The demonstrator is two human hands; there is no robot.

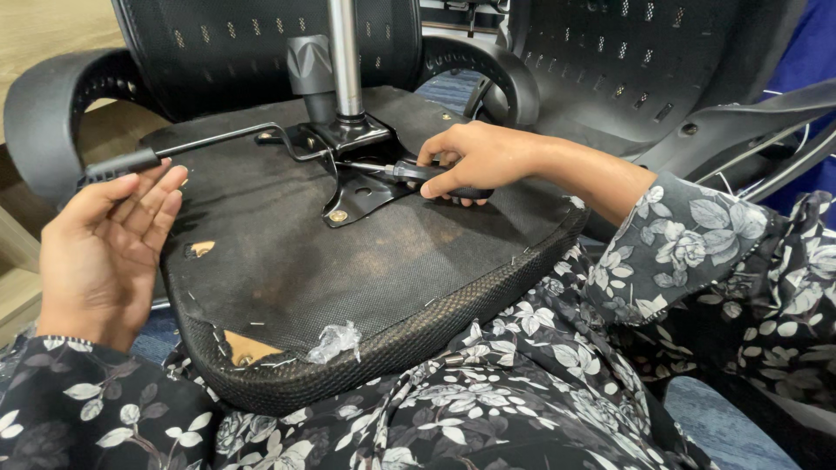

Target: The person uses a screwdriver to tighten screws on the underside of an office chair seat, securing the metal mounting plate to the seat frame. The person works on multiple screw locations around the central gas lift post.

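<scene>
An upturned office chair seat (374, 270) rests on my lap, its black fabric underside facing up. A black metal mechanism plate (353, 165) with a chrome gas cylinder (345, 57) is bolted to it. My right hand (475, 161) grips a black-handled screwdriver (409, 171), its tip lying against the plate near the cylinder base. My left hand (109, 248) is open, palm up, at the seat's left edge, fingertips close to the black grip of the adjustment lever (122, 165). A brass bolt (338, 215) shows at the plate's front corner.
The chair's armrests (52, 113) curve up on the left and behind the seat (488, 70). A second black mesh chair back (627, 61) stands at the right. Torn fabric and clear plastic (335, 341) hang at the seat's front edge. Wooden floor lies at the far left.
</scene>
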